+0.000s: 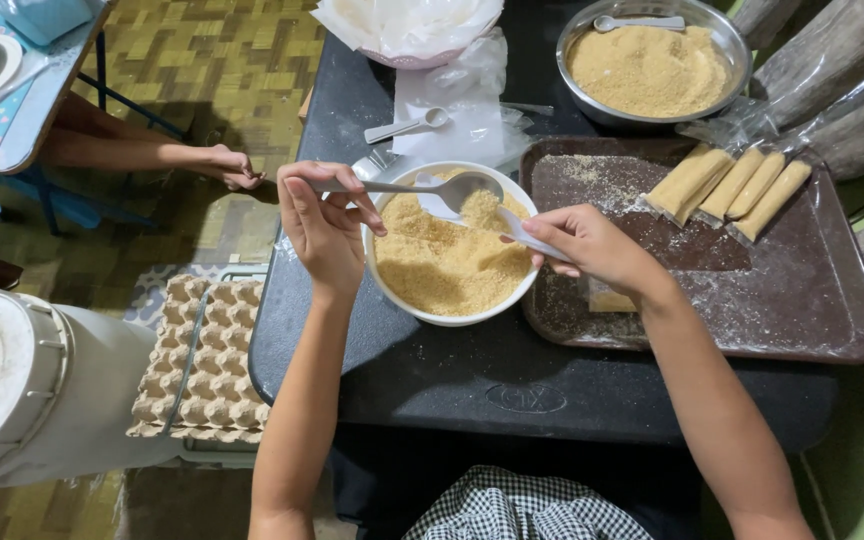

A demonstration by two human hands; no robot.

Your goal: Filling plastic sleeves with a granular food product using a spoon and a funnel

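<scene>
Two spoons meet above the white bowl (397, 290) of golden crumbs: left hand (324, 222) pinches the metal spoon (452, 187), right hand (592, 243) pinches the white plastic spoon (437, 203).

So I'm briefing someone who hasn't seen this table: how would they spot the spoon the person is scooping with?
Start at the black table and find the white bowl of brown crumbs beside the dark tray. The metal spoon lies across the bowl's top rim, its handle in the left hand. Unlike the white plastic spoons nearby, it is shiny steel.
</scene>
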